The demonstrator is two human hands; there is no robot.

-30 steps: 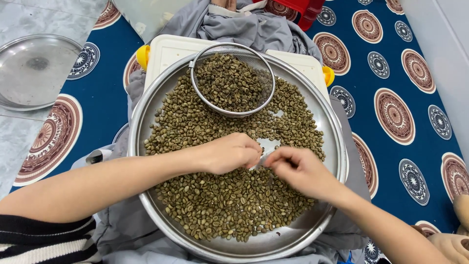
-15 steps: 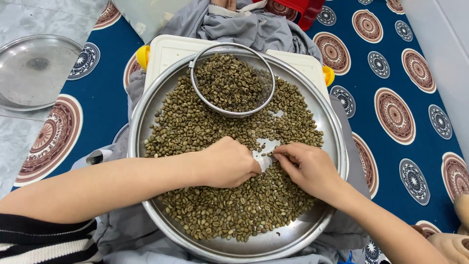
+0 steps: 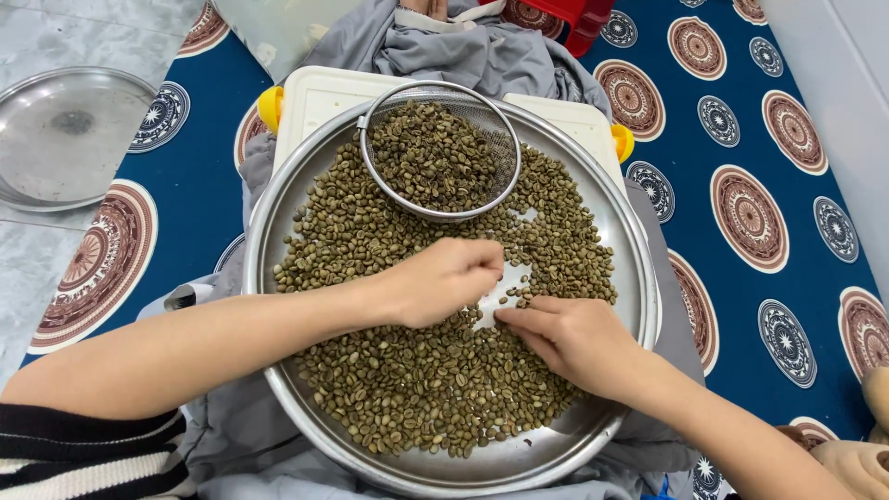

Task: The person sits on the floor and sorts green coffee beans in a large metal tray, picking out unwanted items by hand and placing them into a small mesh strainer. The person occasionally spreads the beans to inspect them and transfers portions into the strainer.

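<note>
Both hands point(image 3: 444, 281) point(image 3: 565, 338) on green beans point(image 3: 417, 380)

- I sit over a dark blue mat point(image 3: 796, 231) patterned with brown and white round medallions, spread right and left.
- Far left, pale grey marble floor point(image 3: 56, 37) shows, with an empty steel tray point(image 3: 65, 134) on it.
- A light wall point(image 3: 852, 83) runs along the right.
- Light is soft and even.

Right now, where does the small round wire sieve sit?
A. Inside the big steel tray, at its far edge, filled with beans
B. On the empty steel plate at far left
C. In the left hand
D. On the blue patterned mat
A: the wire sieve, full of beans, rests inside the big steel tray at its far edge, on the loose beans; neither hand holds it.
</note>
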